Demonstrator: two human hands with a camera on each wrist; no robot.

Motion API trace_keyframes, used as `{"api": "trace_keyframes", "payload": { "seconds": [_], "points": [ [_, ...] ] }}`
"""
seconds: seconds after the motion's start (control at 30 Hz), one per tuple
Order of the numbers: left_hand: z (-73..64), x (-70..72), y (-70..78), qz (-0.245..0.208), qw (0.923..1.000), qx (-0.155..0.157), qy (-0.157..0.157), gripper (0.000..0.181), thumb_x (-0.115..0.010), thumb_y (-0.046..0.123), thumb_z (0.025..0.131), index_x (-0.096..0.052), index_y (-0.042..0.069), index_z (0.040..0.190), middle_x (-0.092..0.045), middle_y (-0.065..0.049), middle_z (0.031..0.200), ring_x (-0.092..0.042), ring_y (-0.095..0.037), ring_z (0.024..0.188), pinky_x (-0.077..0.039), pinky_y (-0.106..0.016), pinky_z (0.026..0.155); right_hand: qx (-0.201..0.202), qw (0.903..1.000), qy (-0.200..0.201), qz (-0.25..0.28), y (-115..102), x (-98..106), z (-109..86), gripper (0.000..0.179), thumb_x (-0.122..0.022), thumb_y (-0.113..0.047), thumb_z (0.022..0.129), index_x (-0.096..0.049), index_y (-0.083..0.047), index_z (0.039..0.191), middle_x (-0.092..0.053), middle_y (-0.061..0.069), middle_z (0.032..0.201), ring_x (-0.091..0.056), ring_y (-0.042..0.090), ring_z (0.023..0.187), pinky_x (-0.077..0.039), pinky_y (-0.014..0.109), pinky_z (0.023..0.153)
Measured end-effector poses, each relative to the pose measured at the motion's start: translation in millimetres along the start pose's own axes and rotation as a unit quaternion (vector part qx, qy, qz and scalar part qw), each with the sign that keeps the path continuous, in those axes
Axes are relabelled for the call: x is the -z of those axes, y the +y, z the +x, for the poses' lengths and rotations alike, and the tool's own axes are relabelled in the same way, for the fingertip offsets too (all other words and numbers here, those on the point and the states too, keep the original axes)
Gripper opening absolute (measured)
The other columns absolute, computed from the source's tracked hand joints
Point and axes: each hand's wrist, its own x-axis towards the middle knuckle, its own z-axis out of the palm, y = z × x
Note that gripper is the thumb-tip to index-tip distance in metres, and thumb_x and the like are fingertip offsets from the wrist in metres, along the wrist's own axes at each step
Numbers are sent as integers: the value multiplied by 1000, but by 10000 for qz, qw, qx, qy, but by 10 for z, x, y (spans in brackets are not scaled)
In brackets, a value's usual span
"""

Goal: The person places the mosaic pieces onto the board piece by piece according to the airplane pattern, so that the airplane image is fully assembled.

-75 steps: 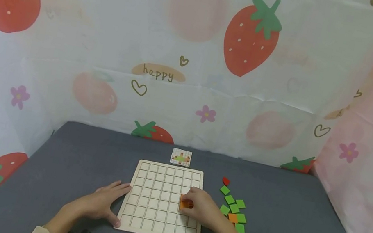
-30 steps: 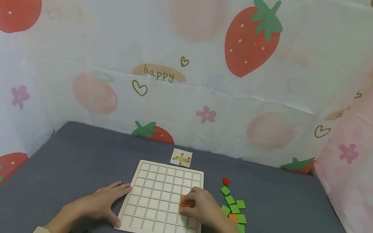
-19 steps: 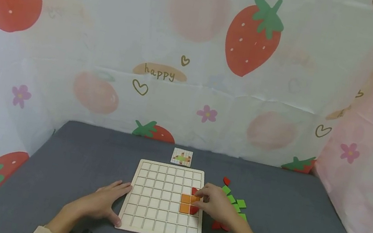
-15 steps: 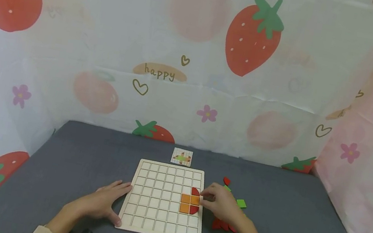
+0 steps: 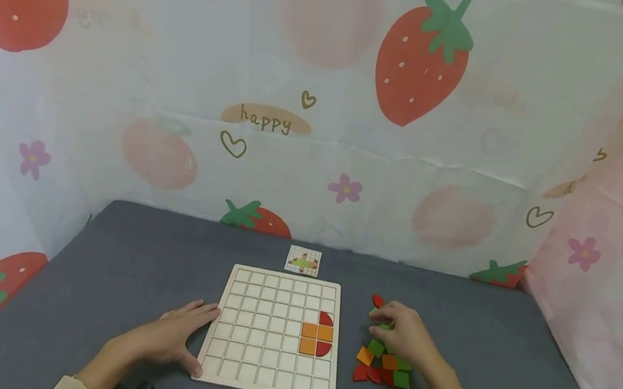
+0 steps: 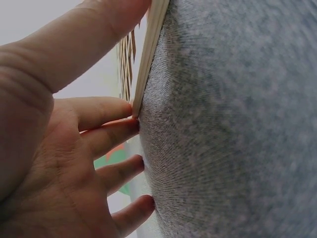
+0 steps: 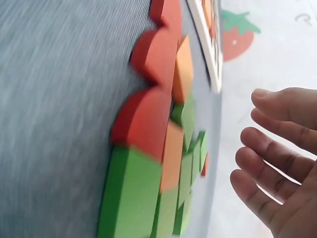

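Note:
My left hand (image 5: 171, 334) lies along the left side of a wooden grid board (image 5: 270, 360), fingers spread. In the left wrist view, its fingertips touch the board's edge (image 6: 148, 54). Three orange square tiles (image 5: 310, 330) and two red quarter-round tiles (image 5: 324, 350) sit in cells at the board's right side. My right hand (image 5: 404, 333) hovers over loose tiles right of the board and hides some of them. The right wrist view shows its fingers apart and loosely bent, holding nothing, beyond green tiles (image 7: 131, 183) and red rounded tiles (image 7: 143, 119).
Behind the board lies a small pattern card (image 5: 302, 261). Loose orange tiles (image 5: 365, 356) and red tiles (image 5: 360, 373) lie nearest the board's right edge, with a red piece (image 5: 377, 300) farther back. A dark grey cloth (image 5: 164, 252) covers the table; a printed curtain (image 5: 312, 188) stands behind.
My right hand has left the orange and red tiles on the board and moved right, over the loose tiles. The placed tiles are now uncovered. My left hand keeps its place.

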Motion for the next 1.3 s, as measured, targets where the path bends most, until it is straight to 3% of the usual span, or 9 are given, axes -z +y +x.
{"api": "trace_keyframes", "payload": {
  "seconds": [0.47, 1.3],
  "points": [
    [-9, 15, 23, 5, 10000, 5, 52, 107, -89, 31, 60, -37, 1, 148, -32, -20, 157, -18, -47, 147, -19, -73, 107, 50, 9999, -62, -114, 344, 142, -74, 22, -68, -7, 88, -71, -1, 109, -64, 7, 100, -64, 26, 93, -55, 37, 75],
    [4, 16, -18, -36, 10000, -20, -57, 108, -88, 35, 61, -36, 1, 149, -31, -18, 158, -17, -47, 147, -18, -73, 107, -70, 9964, -453, -709, 489, 128, -86, 22, -70, 0, 81, -73, -2, 103, -67, 15, 107, -63, 37, 102, -54, 45, 77]
  ]
}}
